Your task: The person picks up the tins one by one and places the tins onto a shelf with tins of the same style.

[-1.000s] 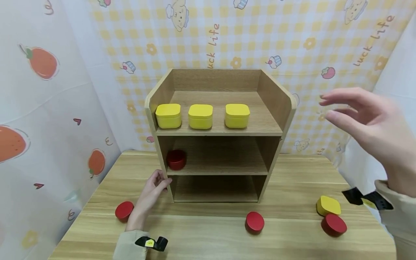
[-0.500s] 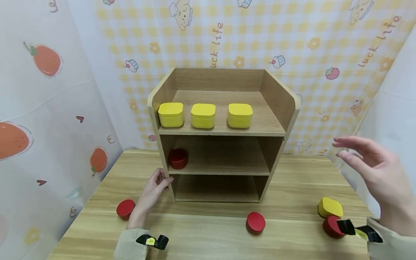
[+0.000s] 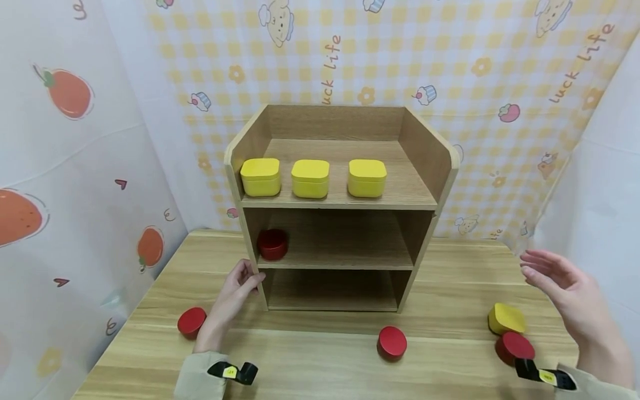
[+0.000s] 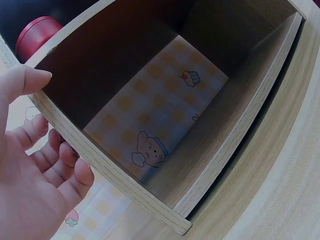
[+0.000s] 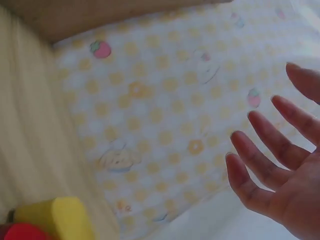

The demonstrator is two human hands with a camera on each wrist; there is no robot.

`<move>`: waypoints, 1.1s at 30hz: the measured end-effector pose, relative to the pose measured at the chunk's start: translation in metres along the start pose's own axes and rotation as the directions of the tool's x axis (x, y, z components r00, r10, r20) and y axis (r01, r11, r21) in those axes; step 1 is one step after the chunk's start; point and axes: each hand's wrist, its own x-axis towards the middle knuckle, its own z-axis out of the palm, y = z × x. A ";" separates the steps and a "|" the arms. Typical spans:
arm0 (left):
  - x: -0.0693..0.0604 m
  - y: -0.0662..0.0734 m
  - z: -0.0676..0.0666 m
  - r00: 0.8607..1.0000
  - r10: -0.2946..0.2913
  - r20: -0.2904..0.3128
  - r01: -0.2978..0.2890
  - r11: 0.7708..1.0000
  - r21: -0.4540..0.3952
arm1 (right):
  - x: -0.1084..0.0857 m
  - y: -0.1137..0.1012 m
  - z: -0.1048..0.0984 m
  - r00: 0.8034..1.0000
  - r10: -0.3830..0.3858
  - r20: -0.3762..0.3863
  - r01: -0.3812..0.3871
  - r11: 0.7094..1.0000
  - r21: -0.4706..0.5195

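A wooden shelf unit with three levels stands at the middle of the table. My left hand grips its left side panel, thumb at the front edge and fingers on the outer face. Yellow rounded boxes sit in a row on the top level. One red round tin stands at the left of the middle level. My right hand is in the air at the right, relaxed and holding nothing. Nearest to it on the table are a yellow box and a red tin.
Another red tin stands in front of the shelf unit. A further red tin is on the left, beside my left forearm. The wooden table is bounded by patterned cloth at the back and both sides.
My right hand has come down from beside the top level to low over the table's right side, near the yellow box. The left hand keeps its grip on the shelf unit.
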 end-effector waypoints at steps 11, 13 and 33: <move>0.000 0.001 0.000 1.000 -0.021 -0.013 0.021 1.000 0.011 | -0.016 0.045 -0.024 0.972 0.235 -0.015 -0.225 0.907 -0.356; -0.001 0.001 0.000 1.000 -0.024 -0.009 0.024 1.000 0.010 | -0.022 0.053 -0.027 0.964 0.264 -0.008 -0.248 0.897 -0.365; 0.000 -0.002 0.000 1.000 -0.022 -0.003 0.023 0.999 0.034 | -0.039 0.089 -0.028 0.852 0.515 0.091 -0.410 0.766 -0.496</move>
